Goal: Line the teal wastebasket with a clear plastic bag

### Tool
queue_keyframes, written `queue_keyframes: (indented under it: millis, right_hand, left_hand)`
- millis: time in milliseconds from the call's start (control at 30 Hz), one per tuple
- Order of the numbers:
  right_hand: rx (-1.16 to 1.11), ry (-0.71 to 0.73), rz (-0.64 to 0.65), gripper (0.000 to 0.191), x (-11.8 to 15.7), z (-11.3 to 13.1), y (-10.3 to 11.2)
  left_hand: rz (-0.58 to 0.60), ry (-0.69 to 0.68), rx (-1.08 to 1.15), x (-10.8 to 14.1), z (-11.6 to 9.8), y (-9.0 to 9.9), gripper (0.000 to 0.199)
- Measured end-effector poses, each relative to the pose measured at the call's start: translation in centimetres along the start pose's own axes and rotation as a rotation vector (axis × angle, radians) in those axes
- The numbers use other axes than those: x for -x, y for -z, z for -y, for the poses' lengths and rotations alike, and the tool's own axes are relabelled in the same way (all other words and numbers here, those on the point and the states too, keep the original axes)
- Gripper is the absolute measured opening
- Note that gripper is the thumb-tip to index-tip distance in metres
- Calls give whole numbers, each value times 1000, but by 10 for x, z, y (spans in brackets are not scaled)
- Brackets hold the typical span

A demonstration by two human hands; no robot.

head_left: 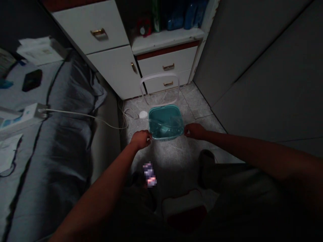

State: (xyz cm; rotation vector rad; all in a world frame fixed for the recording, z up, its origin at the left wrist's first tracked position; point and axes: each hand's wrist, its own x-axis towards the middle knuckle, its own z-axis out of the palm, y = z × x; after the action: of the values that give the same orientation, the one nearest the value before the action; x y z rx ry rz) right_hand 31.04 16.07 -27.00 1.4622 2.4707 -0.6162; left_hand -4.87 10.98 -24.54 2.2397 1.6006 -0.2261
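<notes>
On the tiled floor in front of me is a teal bin [165,111], its opening facing up. A clear plastic bag [170,123] lies across the opening and sags partly inside. At the bin's near left corner, my left hand [141,139] is closed, thumb and fingers pinching the bag's edge. My right hand [195,131] pinches the bag at the right side of the rim. Just beyond the bin, a white rounded rectangular ring [141,88] stands in front of the drawers.
White cabinets [111,67] with brass handles stand ahead, bottles [175,20] on their shelf. A cable [106,125] runs from a power strip [32,112] on the grey-covered bed [68,117] to the floor. A lit, blurred screen [150,174] and a red-and-white box [185,205] are below.
</notes>
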Motion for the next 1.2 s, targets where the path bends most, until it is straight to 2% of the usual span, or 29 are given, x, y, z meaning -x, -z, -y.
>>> queue_keyframes:
  millis: [100, 167, 233, 300, 433, 600, 733, 900, 967, 1067, 1200]
  right_hand:
    - [-58, -33, -26, 20, -2, -4, 4]
    - [-110, -112, -66, 26, -6, -5, 9]
    - [-185, -197, -121, 30, -11, -5, 17]
    - [-275, -264, -178, 32, -18, -4, 25]
    - [-441, -323, -232, 33, -43, -6, 32]
    - [-548, -422, -274, 37, -83, -15, 32]
    - [-552, -541, -316, 35, -104, -17, 37]
    - [-396, -663, -392, 48, -120, -21, 37]
    - [-395, -656, -434, 48, -127, -24, 33]
    - [-434, -569, -452, 33, -139, -31, 26]
    - [-457, -563, -443, 33, -152, -40, 17]
  left_hand:
    - [-157, 147, 85, -1, 1, 13, 16]
    - [-289, 248, 122, -7, 4, 21, 25]
    - [-342, 304, 136, -17, 10, 25, 40]
    - [-307, 297, 136, -29, 20, 25, 45]
    - [-220, 265, 146, -56, 42, 18, 31]
    - [-296, 242, 171, -88, 61, 10, 30]
    - [-347, 210, 281, -103, 72, 2, 29]
    - [-391, 327, 507, -116, 82, -8, 20]
    - [-384, 382, 654, -127, 84, -8, 16]
    - [-368, 447, 889, -145, 86, -4, 15]
    - [-359, 477, 990, -162, 86, -1, 18]
